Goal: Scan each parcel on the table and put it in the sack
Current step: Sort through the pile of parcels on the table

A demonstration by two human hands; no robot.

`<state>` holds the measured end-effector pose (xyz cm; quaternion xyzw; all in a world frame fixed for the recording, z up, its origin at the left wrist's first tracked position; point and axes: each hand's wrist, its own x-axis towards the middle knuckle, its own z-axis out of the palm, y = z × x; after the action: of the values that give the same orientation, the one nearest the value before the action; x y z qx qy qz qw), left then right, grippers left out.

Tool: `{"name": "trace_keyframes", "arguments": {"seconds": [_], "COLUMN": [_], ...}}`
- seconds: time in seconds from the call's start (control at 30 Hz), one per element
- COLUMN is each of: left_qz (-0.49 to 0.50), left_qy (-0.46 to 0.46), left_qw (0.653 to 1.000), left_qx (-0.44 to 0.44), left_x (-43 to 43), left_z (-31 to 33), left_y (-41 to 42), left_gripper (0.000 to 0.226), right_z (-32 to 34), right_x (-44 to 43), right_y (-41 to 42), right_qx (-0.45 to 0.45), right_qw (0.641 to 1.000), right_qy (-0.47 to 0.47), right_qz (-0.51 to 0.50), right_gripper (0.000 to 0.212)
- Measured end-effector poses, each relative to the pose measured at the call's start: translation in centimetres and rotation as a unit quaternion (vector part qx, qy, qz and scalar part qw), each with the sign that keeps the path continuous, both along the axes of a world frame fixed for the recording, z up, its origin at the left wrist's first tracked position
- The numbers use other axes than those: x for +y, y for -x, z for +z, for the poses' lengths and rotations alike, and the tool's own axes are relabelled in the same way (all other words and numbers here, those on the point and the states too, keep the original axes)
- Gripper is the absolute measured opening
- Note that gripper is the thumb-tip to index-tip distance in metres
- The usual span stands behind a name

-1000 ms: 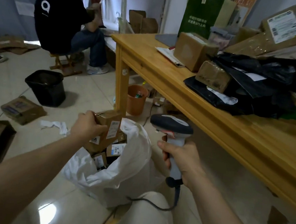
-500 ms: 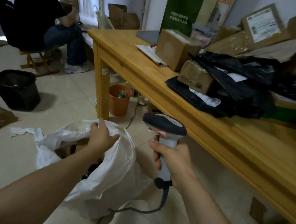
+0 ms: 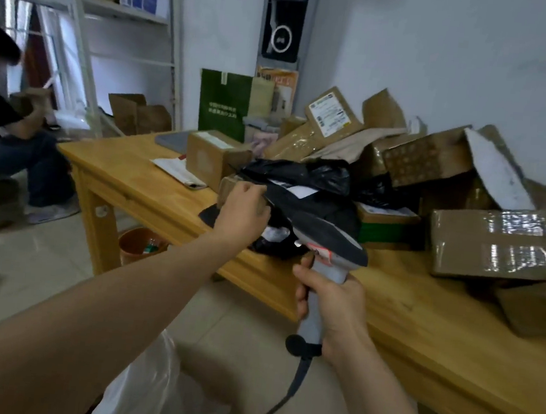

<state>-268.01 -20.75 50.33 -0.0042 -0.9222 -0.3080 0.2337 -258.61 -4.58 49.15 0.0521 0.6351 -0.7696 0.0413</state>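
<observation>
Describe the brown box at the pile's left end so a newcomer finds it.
On the wooden table, find the left end of the parcel heap, beyond the left hand. The brown box there sits flat and square with a pale label on top, unlike the crumpled black bags beside it.

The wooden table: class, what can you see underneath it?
Under the wooden table an orange bin stands beside the corner leg, with small green and white items inside. Further right, the tabletop hides whatever is below.
</observation>
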Motion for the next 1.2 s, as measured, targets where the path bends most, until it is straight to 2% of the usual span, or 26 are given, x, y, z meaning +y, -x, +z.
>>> {"name": "trace_keyframes", "arguments": {"seconds": [0.07,0.27,0.33,0.4,0.5,0.53,0.6,0.67,0.77,0.9,0.97,1.07,1.2], "left_qz": [-0.005,-0.006,-0.016,-0.029,-0.03,-0.022,-0.001,0.035,0.058,0.072,0.079,0.081,0.058], "left_qy": [0.025,0.111,0.124,0.13,0.159,0.171,0.17,0.12,-0.019,-0.148,-0.18,-0.237,-0.259], "left_qw": [0.999,0.994,0.991,0.99,0.987,0.984,0.984,0.992,0.997,0.979,0.971,0.958,0.949], "left_qx": [0.024,0.02,0.039,0.043,-0.021,-0.041,-0.05,-0.021,0.043,0.119,0.136,0.142,0.168], "left_x": [1.4,5.4,7.0,8.8,11.1,11.6,12.1,12.4,11.6,9.1,8.1,6.5,3.8], "left_z": [1.4,5.6,6.6,7.7,8.5,8.6,8.5,8.7,10.7,15.3,17.3,19.4,20.3], "left_y": [2.1,9.0,11.2,13.3,16.2,17.1,18.5,19.1,19.3,18.5,17.3,15.6,12.1], "left_gripper": [0.039,0.024,0.029,0.042,0.072,0.074,0.051,0.027,0.028,0.026,0.027,0.039,0.035], "right_z": [0.2,0.7,1.1,1.4,1.4,1.4,1.1,0.9,0.6,1.0,1.3,2.1,3.3], "right_x": [1.6,4.2,4.6,5.1,6.1,6.5,7.1,7.7,8.3,8.4,8.3,7.9,7.2], "right_y": [0.6,3.8,5.2,6.4,7.8,8.2,8.6,9.0,9.0,8.3,7.6,6.2,3.6], "right_qx": [0.004,0.014,0.015,0.015,0.011,0.008,0.004,0.007,0.015,0.024,0.023,0.018,0.02], "right_qw": [1.0,0.999,0.998,0.998,0.998,0.997,0.997,0.997,0.997,0.997,0.998,0.997,0.998], "right_qy": [0.012,0.026,0.029,0.024,0.021,0.029,0.045,0.06,0.063,0.058,0.058,0.061,0.058], "right_qz": [-0.012,-0.037,-0.045,-0.054,-0.063,-0.064,-0.059,-0.049,-0.042,-0.034,-0.032,-0.035,-0.034], "right_gripper": [0.008,0.009,0.003,0.008,0.013,0.012,0.01,0.01,0.018,0.028,0.03,0.025,0.014]}}
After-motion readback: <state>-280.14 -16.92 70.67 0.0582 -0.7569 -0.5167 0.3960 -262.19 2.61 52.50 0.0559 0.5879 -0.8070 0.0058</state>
